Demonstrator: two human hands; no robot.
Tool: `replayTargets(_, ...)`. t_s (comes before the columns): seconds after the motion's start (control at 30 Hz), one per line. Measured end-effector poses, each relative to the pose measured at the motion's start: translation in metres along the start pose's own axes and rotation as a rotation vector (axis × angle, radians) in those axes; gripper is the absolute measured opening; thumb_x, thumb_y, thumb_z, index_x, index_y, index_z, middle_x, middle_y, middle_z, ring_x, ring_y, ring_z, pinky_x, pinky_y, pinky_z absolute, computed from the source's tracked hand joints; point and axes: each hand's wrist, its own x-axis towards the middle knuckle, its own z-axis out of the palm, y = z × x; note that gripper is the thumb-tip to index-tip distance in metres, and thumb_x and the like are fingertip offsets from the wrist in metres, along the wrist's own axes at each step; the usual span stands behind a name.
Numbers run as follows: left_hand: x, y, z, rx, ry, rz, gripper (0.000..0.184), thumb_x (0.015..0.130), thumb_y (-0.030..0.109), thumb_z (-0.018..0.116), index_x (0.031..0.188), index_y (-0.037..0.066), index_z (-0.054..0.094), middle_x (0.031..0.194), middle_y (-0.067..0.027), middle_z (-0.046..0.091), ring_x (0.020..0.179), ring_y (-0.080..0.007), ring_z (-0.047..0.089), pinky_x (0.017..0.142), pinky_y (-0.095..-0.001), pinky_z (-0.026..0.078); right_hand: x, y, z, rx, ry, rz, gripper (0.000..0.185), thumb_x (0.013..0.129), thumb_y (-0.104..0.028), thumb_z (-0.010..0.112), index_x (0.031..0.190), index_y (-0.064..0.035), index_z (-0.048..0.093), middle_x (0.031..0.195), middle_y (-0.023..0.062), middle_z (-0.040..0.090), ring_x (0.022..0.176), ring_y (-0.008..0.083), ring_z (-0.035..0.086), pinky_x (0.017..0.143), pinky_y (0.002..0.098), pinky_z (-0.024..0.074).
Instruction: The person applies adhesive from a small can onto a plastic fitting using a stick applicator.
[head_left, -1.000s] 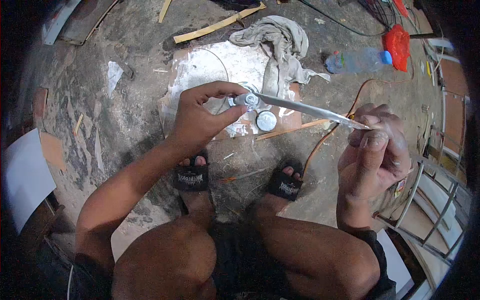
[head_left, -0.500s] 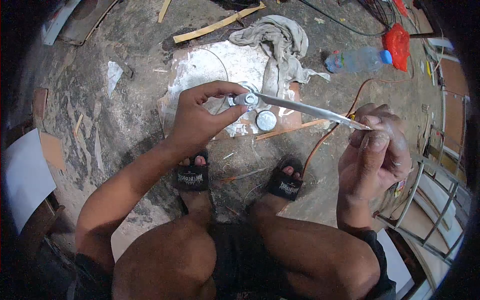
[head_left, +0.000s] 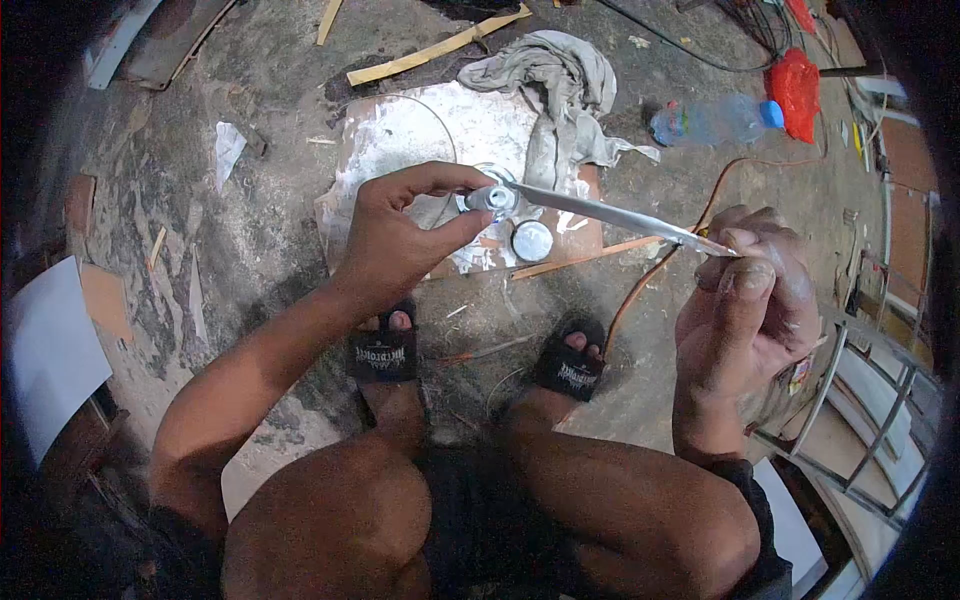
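Note:
Between thumb and forefinger, my left hand (head_left: 410, 220) grips a small silvery tube (head_left: 493, 200) with an open round end facing up. My right hand (head_left: 745, 290) pinches the far end of a long, thin grey blade-like strip (head_left: 620, 216). The strip's other end touches or lies right beside the tube; which of the two I cannot tell. Below them a round lid-like disc (head_left: 532, 241) lies on a white-smeared board (head_left: 400, 140). Part of another round item shows behind the tube, mostly hidden by my left hand.
A grey cloth (head_left: 550, 75) lies over the board's right side. Beyond it are a plastic bottle (head_left: 715, 120) and a red bag (head_left: 797, 95). An orange cord (head_left: 715, 200) crosses the floor. Wood strips (head_left: 435, 48) lie behind, and a metal frame (head_left: 860, 410) stands at right.
The strip and my right hand have shifted very slightly. My left hand keeps its hold on the tube in nearly the same place.

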Motion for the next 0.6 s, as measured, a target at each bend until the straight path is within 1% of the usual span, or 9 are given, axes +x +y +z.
replayTargets(0.03,0.0000,-0.0004,-0.0003,0.009,-0.005,0.003,0.024,0.081,0.008,0.077,0.104,0.007,0.073,0.103,-0.0058,0.074,0.096,-0.0121,0.066,0.090,-0.0296,0.050,0.0004,0.0005,-0.0001,-0.014,0.000,-0.008,0.021,0.095,-0.019,0.062,0.098,0.0011,0.067,0.084,0.0091,0.062,0.068,0.0150,0.045,0.066,0.0313,0.0393)
replayTargets(0.2,-0.0003,0.0004,-0.0019,0.016,-0.020,-0.009,0.026,0.080,0.009,0.078,0.106,0.007,0.072,0.102,-0.0063,0.074,0.096,-0.0125,0.066,0.090,-0.0288,0.050,0.0014,0.0039,-0.0013,0.018,0.022,-0.047,0.009,0.090,-0.004,0.064,0.094,0.0024,0.068,0.087,0.0128,0.070,0.066,0.0161,0.061,0.064,0.0303,0.0486)
replayTargets(0.4,-0.0005,-0.0043,-0.0016,0.023,-0.005,0.016,0.025,0.080,0.008,0.077,0.105,0.006,0.073,0.102,-0.0067,0.074,0.096,-0.0123,0.066,0.091,-0.0289,0.049,0.0016,0.0015,-0.0009,0.012,0.021,-0.027,0.008,0.090,-0.004,0.064,0.093,0.0020,0.068,0.087,0.0128,0.069,0.065,0.0162,0.060,0.063,0.0301,0.0483)
replayTargets(0.6,-0.0013,-0.0016,-0.0014,0.007,0.002,-0.004,0.025,0.080,0.008,0.077,0.105,0.006,0.073,0.102,-0.0064,0.074,0.095,-0.0124,0.066,0.090,-0.0289,0.050,0.0014,0.0041,-0.0005,0.019,0.036,-0.050,0.008,0.090,-0.004,0.064,0.094,0.0021,0.068,0.086,0.0125,0.069,0.065,0.0163,0.060,0.063,0.0308,0.0482)
